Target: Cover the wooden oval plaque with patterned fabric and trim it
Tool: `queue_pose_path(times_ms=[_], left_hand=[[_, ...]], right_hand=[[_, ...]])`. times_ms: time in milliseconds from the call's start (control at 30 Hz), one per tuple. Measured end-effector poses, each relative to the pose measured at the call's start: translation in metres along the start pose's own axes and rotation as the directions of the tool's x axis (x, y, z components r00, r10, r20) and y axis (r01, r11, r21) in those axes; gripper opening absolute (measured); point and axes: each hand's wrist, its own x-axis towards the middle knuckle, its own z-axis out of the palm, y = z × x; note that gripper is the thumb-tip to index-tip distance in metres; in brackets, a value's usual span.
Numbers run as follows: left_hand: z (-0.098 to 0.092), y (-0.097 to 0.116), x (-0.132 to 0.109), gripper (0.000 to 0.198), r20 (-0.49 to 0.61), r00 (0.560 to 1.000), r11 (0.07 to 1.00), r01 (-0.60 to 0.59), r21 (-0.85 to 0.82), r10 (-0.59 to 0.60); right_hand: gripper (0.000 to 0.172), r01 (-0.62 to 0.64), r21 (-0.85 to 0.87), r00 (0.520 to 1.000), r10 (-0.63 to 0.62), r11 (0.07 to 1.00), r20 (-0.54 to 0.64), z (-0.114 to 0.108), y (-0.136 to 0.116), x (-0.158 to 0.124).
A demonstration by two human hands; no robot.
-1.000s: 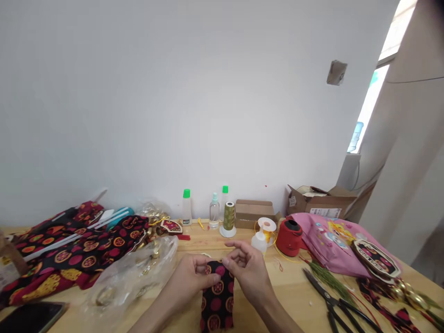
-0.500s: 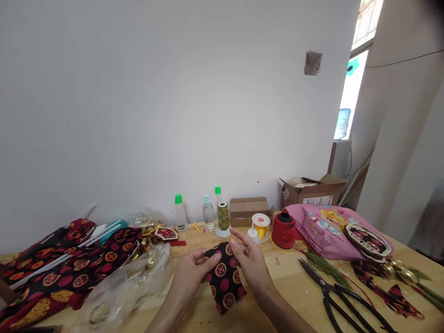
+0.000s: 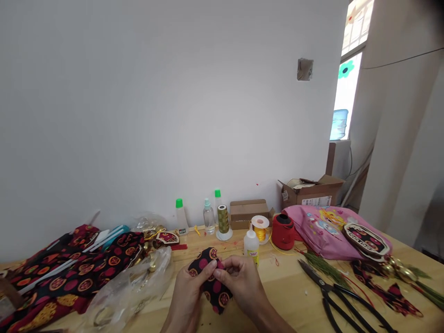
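Low in the middle of the view, my left hand (image 3: 189, 296) and my right hand (image 3: 239, 280) both pinch a small piece of black cloth with red and orange circles (image 3: 208, 268). Their fingertips meet at its upper edge, and the cloth is bunched between them just above the wooden table (image 3: 298, 286). A small white glue bottle (image 3: 251, 246) stands just behind my right hand.
Patterned cloth (image 3: 69, 268) and a clear plastic bag (image 3: 132, 286) lie on the left. Bottles, a gold thread spool (image 3: 222, 219), a yellow reel and a red spool (image 3: 283, 231) line the back. Black scissors (image 3: 333, 291), a pink bag (image 3: 322, 229) and cardboard boxes are on the right.
The cloth hung flat between my hands before; it is now gathered into a bunch with both hands pinching closer together. The view has shifted slightly left.
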Motion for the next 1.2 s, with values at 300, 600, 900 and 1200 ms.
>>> queue_pose_path(times_ms=[300, 600, 900, 1200], left_hand=[[0.000, 0.004, -0.001, 0.026, 0.042, 0.998, 0.999, 0.047, -0.010, -0.046], [-0.002, 0.004, -0.001, 0.027, 0.053, 0.999, 0.998, -0.010, 0.065, 0.006], [0.004, 0.004, -0.003, 0.025, 0.043, 0.999, 1.000, 0.000, 0.019, 0.000], [0.001, 0.003, -0.003, 0.023, 0.004, 0.999, 0.999, 0.041, -0.013, -0.041]], right_hand=[[0.025, 0.036, -0.083, 0.999, -0.035, 0.996, 0.006, -0.005, -0.003, 0.002], [0.025, 0.103, -0.177, 0.995, -0.103, 0.979, 0.009, -0.007, -0.002, 0.000], [0.026, 0.135, -0.206, 0.990, -0.138, 0.969, -0.001, -0.007, 0.003, -0.002], [0.028, 0.108, -0.201, 0.994, -0.106, 0.974, 0.023, -0.004, 0.006, -0.003]])
